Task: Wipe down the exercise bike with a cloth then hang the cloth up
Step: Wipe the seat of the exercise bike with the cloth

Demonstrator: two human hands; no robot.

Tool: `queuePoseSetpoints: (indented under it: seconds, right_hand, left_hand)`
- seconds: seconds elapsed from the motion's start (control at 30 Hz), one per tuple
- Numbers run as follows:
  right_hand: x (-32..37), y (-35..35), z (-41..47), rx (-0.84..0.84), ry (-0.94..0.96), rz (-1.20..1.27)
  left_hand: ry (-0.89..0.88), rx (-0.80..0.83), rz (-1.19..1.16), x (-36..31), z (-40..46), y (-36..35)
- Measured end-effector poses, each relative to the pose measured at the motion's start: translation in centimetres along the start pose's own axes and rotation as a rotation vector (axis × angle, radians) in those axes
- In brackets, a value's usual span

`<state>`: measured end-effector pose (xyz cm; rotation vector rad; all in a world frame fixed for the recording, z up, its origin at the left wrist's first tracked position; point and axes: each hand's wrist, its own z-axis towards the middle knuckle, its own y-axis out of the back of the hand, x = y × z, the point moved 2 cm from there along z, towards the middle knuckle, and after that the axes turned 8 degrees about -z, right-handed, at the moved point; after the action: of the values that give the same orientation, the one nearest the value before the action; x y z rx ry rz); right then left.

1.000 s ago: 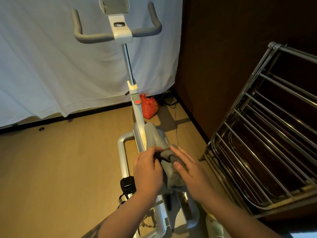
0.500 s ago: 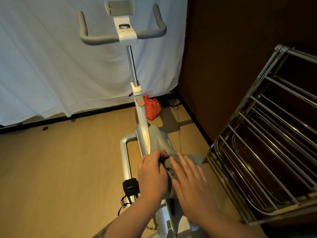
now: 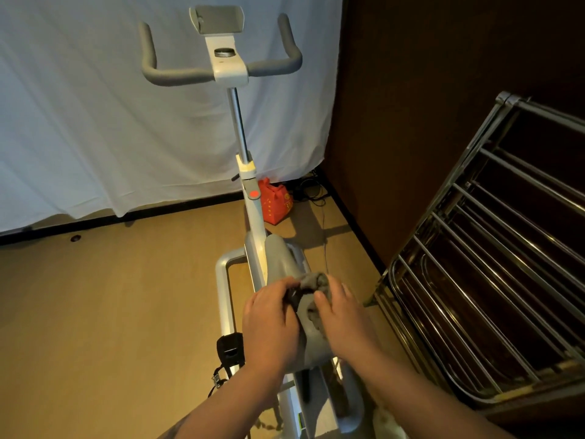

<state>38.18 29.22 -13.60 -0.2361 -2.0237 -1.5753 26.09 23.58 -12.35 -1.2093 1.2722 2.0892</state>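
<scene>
The white exercise bike (image 3: 253, 213) stands in front of me, its grey handlebars (image 3: 177, 74) up near the curtain. Below me a grey cloth (image 3: 311, 307) lies bunched over the grey saddle (image 3: 280, 258). My left hand (image 3: 269, 324) grips the cloth's left side with curled fingers. My right hand (image 3: 343, 321) holds the cloth's right side, its thumb and fingers pinching the fabric against the saddle. The back of the saddle is hidden under the cloth and both hands.
A metal drying rack (image 3: 493, 248) with several bars leans at the right, close to the bike. A red bag (image 3: 275, 201) and cables sit in the corner by the dark wall. A black pedal (image 3: 229, 346) sticks out at the bike's left. A white curtain (image 3: 79, 122) hangs behind.
The cloth went from spread under my right palm to bunched between both hands. My right hand moved forward on the saddle and its fingers closed on the fabric.
</scene>
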Motion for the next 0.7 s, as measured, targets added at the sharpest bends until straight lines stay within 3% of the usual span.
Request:
queuePoseSetpoints:
  seconds: [0.1, 0.23, 0.37, 0.57, 0.7]
  right_hand:
    - [0.1, 0.0, -1.3, -0.003, -0.020, 0.020]
    - [-0.4, 0.8, -2.1, 0.097, 0.065, -0.223]
    - [0.4, 1.1, 4.1, 0.285, -0.104, -0.058]
    - [0.0, 1.1, 0.0, 0.158, 0.139, -0.254]
    - [2.0, 0.2, 5.4, 0.274, 0.097, -0.220]
  left_hand:
    - [0.006, -0.010, 0.001, -0.1, -0.1, 0.1]
    - [0.011, -0.014, 0.014, -0.3, -0.2, 0.1]
    - [-0.002, -0.027, 0.050, -0.1, -0.2, -0.2]
    - [0.058, -0.170, 0.090, -0.3, -0.1, -0.1]
    - [0.056, -0.142, 0.255, -0.9, 0.0, -0.3]
